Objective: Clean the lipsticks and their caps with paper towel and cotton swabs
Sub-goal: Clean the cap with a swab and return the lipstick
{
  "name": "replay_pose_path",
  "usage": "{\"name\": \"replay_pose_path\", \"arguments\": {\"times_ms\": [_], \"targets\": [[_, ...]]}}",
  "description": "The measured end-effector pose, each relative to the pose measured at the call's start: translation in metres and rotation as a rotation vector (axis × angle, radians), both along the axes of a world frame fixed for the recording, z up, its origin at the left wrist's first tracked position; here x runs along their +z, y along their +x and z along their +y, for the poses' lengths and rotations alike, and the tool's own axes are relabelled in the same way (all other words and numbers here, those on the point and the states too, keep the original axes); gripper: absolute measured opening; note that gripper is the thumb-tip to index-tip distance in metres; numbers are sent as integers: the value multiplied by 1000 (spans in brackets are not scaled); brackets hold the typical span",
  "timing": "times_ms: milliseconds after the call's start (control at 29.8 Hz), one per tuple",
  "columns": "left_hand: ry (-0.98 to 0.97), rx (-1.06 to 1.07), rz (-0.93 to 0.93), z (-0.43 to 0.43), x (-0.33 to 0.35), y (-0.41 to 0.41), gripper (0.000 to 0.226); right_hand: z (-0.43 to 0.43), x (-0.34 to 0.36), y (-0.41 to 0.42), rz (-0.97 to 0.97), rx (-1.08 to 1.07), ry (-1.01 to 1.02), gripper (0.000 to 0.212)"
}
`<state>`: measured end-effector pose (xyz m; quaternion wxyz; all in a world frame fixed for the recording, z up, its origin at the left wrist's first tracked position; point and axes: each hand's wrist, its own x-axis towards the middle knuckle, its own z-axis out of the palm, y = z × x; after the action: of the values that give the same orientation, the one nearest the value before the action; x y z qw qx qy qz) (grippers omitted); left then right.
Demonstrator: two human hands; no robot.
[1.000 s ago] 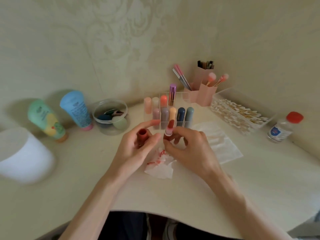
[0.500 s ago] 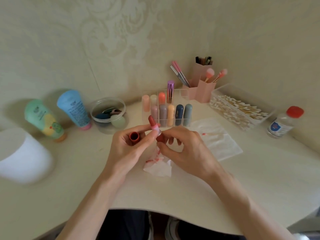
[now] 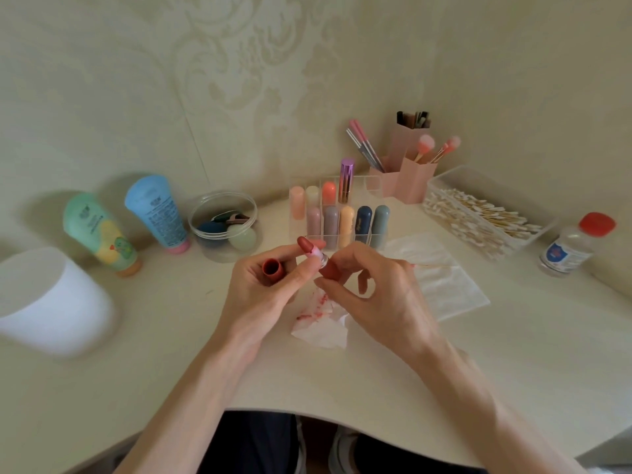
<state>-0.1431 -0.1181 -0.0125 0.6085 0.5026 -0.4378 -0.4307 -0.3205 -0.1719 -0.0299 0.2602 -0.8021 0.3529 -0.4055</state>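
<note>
Two grips were occupied: my right grip (image 3: 369,295) pinched the lipstick (image 3: 317,255) by its base above the counter (image 3: 171,336), long axis slanting up-left toward my left grip (image 3: 263,292), which curled round the cap (image 3: 272,267)

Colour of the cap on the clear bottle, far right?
Bottle cap is red; head view.

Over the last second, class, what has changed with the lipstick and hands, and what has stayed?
The right hand tipped the lipstick from upright to leaning left, against the fingers of the left hand. Unchanged: the cap in the left hand, the stained paper towel on the table.
</note>
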Motion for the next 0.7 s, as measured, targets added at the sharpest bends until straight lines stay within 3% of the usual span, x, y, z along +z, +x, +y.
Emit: {"name": "replay_pose_path", "arguments": {"times_ms": [101,168,402,570,704], "targets": [[25,8,59,1,3,1,27,-1,3,2,-107,191,202,27],[35,-4,76,1,3,3,30,-2,3,3,-112,259,212,28],[43,29,71,-1,-2,4,32,1,3,4,-152,93,155,14],[41,40,33,-3,-3,0,17,5,-1,8,-190,12,-28,29],[44,46,-24,-2,-3,0,19,6,-3,7,-169,-12,-64,31]]}}
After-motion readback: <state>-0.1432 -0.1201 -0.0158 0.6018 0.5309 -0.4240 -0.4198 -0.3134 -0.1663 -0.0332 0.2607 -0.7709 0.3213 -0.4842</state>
